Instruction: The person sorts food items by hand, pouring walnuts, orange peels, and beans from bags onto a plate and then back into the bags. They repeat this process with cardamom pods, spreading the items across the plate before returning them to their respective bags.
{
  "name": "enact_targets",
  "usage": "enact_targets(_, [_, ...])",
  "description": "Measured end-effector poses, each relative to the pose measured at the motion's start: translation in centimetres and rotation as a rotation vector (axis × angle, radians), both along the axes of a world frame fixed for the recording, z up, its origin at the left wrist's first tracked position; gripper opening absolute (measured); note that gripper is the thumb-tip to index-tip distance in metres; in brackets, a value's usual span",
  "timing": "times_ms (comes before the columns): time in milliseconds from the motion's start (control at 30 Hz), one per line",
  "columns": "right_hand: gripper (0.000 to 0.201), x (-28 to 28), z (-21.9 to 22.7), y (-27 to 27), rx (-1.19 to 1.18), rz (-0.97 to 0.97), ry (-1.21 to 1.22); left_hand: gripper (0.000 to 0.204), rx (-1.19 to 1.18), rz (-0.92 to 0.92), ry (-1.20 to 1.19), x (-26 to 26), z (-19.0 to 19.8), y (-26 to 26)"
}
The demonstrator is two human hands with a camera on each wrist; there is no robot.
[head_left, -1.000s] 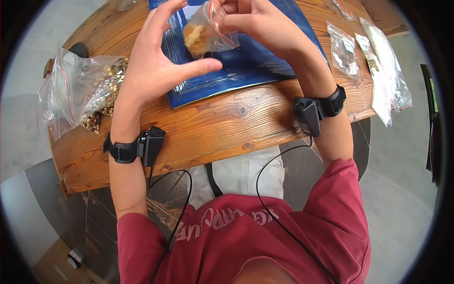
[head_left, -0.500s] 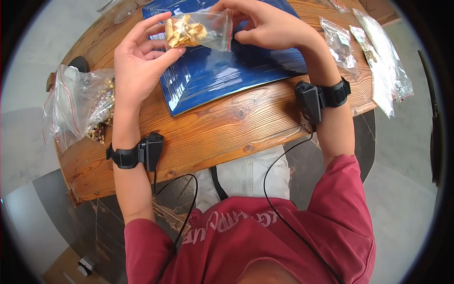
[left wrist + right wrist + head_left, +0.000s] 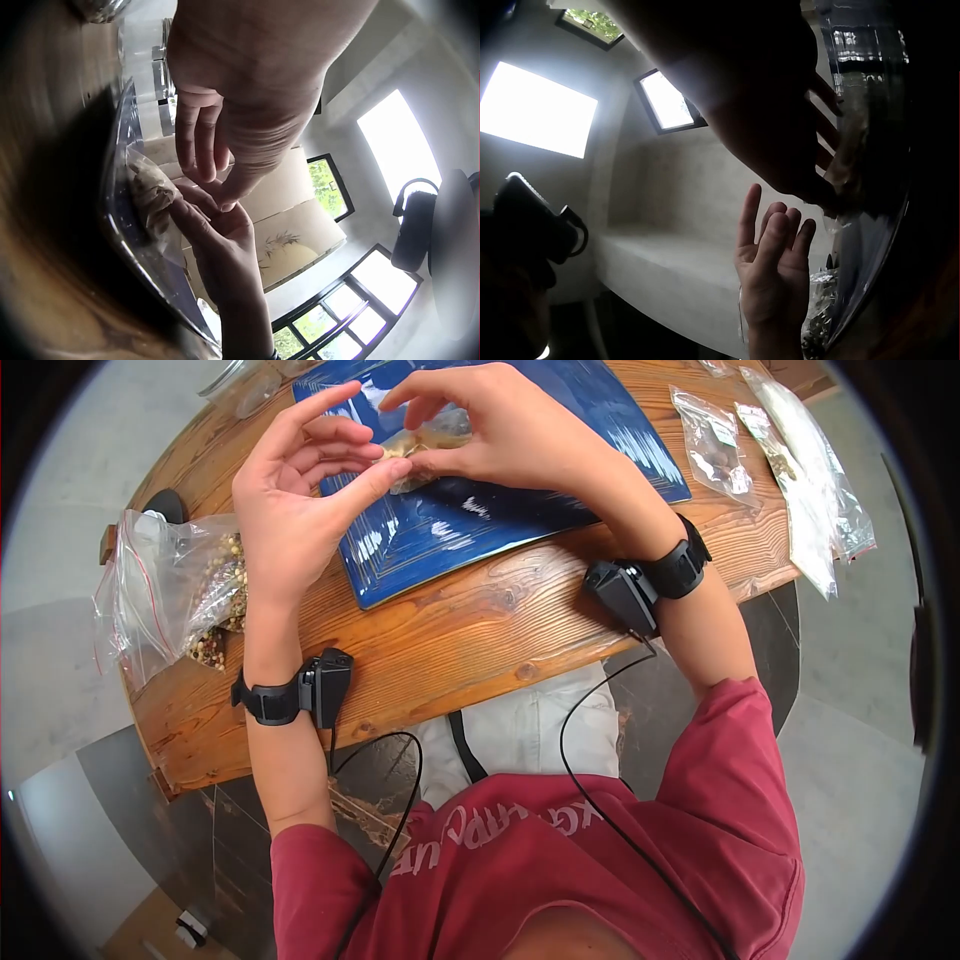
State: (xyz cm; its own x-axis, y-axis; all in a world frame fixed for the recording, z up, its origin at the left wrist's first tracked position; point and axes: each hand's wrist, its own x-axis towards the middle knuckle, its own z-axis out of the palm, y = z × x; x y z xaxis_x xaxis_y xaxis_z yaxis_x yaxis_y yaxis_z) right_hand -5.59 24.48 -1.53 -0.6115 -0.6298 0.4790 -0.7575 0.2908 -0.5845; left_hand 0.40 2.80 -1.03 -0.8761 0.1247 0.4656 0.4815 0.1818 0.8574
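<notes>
A clear zip bag [image 3: 438, 435] of yellowish dried pieces lies low over a glossy blue tray [image 3: 440, 540], partly hidden by the right hand. My right hand [image 3: 520, 435] reaches over this bag with fingers spread and bent downward. Its thumb is right at the bag's near end, and the index finger stands apart from it. Beside it is my left hand [image 3: 295, 500], palm turned inward and fingers loosely bent with nothing in them. The left thumb tip comes close to the right thumb. In the left wrist view the zip bag [image 3: 154, 187] shows crumpled, at the right fingertips.
Left of the tray, a large clear zip bag [image 3: 150, 595] holds mixed round seeds or beans [image 3: 222, 595]. Several flat clear bags lie at the right, including a small one [image 3: 715, 450] and a long white one [image 3: 805, 530]. The wooden table's [image 3: 500, 630] front edge runs before the person.
The bag of yellowish pieces, earlier held raised between both hands, has come down to the tray. The left fingers have let go of it. The right hand has moved left over it.
</notes>
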Motion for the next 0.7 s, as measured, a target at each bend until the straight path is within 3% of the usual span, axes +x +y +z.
enact_targets(133, [0.028,0.3,0.2,-0.2,0.049,-0.008,0.143,0.042,-0.232,0.125,-0.142,-0.5,-0.9,-1.6])
enact_targets(233, [0.019,0.3,0.0,-0.4,0.030,-0.002,0.100,0.045,-0.463,0.167,-0.241,-0.5,-0.7,-2.1])
enact_targets(333, [0.018,0.1,1.6,0.1,-0.053,0.006,-0.148,0.043,-0.229,0.012,-0.178,-0.1,-0.1,-1.5])
enact_targets(367, [0.019,-0.2,1.2,0.2,-0.161,-0.008,-0.218,0.040,-0.227,0.038,-0.155,-0.2,-0.1,-1.4])
enact_targets(400, [0.019,-0.5,1.1,0.2,-0.257,0.011,-0.604,0.038,-0.226,0.065,-0.133,-0.3,-0.2,-1.4])
enact_targets(567, [0.018,-1.6,1.1,1.0,-0.334,0.121,-0.800,0.021,-0.090,0.028,-0.124,-1.2,-1.3,-2.3])
enact_targets(700, [0.019,-1.4,1.1,0.5,-0.343,0.027,-0.777,0.018,-0.048,0.023,-0.176,-0.9,-1.1,-2.1])
